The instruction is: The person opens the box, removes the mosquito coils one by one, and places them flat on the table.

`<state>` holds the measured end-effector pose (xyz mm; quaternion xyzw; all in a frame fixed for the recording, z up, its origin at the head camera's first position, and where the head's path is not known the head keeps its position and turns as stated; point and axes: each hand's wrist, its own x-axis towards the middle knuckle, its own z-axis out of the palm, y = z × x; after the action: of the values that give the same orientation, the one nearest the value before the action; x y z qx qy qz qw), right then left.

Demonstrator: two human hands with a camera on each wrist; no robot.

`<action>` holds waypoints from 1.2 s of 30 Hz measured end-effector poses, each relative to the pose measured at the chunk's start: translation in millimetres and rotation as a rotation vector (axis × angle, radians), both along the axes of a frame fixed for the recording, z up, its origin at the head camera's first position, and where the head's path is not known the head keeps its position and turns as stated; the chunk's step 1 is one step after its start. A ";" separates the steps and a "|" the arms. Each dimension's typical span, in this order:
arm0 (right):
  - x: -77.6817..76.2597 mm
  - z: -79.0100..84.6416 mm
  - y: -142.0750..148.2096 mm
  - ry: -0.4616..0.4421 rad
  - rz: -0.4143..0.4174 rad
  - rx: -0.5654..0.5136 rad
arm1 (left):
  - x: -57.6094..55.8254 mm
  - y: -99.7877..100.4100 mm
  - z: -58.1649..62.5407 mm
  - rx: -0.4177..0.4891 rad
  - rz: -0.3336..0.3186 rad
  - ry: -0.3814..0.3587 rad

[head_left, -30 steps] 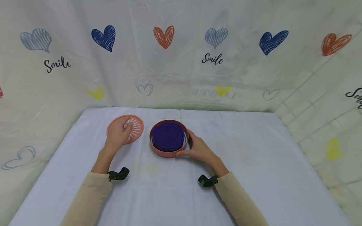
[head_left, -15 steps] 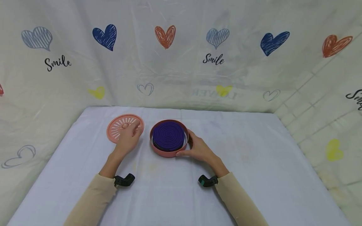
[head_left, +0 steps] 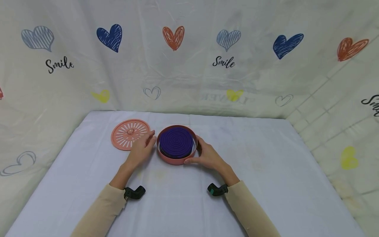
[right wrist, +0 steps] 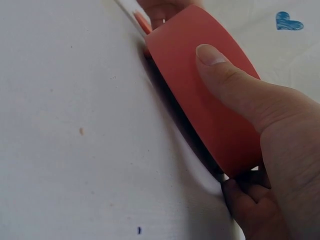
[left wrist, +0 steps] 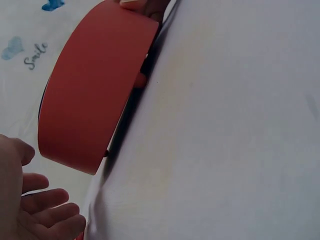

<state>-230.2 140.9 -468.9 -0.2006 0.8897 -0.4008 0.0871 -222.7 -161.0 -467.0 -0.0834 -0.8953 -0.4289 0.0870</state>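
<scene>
The right hand (head_left: 211,158) grips the box (head_left: 174,162) around the coil (head_left: 176,142); the left hand (head_left: 141,149), loosely spread and empty, seems just clear.

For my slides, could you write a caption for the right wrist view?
The right grip holds a round red container, thumb on its outer side; the left grip shows beyond.

Pale printed sheeting (head_left: 189,72) behind a white-covered table (head_left: 284,171)
Hearts (head_left: 110,39) in blue, orange and yellow dot the sheeting, along with black "Smile" lettering (head_left: 224,62); at right, faint brick-like lines (head_left: 328,77) cross it. The table's white surface shows soft creases (head_left: 203,204) and faint yellowish stains (left wrist: 172,90) under dim, even light.
</scene>
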 end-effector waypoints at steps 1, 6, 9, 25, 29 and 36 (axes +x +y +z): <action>-0.1 0.1 0.0 -0.001 0.000 -0.001 | -0.4 0.2 -1.4 -0.002 -0.004 -0.008; 0.1 0.6 0.1 -0.003 0.001 -0.001 | -1.5 1.1 -7.3 -0.014 -0.018 -0.014; 0.2 0.9 0.5 0.001 -0.002 -0.007 | -0.8 2.6 -8.4 -0.016 -0.033 -0.005; 0.9 1.5 -0.8 -0.001 0.000 0.004 | 2.6 6.0 -12.0 -0.017 -0.093 0.004; 0.1 2.2 -0.8 0.003 0.006 -0.012 | 3.5 6.7 -9.4 -0.015 -0.104 -0.015; 0.8 2.8 -0.2 0.006 0.013 -0.026 | 4.8 8.8 -7.3 -0.014 -0.112 -0.035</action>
<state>-229.4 140.7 -466.1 -0.2087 0.8833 -0.4110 0.0846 -217.8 -152.1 -474.3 -0.1265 -0.8936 -0.4282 0.0464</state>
